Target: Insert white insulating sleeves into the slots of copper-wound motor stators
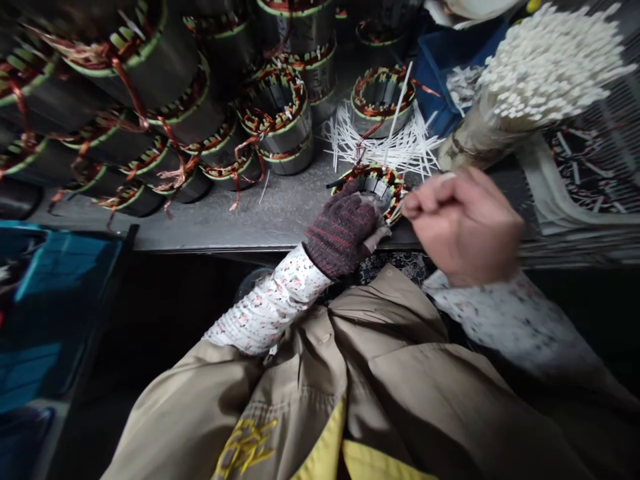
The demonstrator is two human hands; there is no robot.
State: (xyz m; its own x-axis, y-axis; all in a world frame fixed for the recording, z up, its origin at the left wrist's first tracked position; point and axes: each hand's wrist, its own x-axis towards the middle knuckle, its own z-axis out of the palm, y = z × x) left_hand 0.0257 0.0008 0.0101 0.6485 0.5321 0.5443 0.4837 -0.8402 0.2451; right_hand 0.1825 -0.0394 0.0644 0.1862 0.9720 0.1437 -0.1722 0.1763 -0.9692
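Sitting at the front edge of the steel desk (240, 223), the motor stator (385, 179) looks heavy and stiff in its core, though its copper windings and green-edged rim seem easily bent or scuffed, so the smooth outer core is likely the safest place to take hold. The gloved left hand (343, 230) lies over the near side of the stator, its knit fingers (367, 215) curled closed against the rim and inner wall. The bare right hand (465, 223) sits just beside it, curled nearly shut; blur hides whether its fingers pinch anything. Loose white cable ties (395, 143) lie just behind the stator, and other wound stators (275, 120) stand nearby on the left. A blue bin (450, 73) sits beyond.
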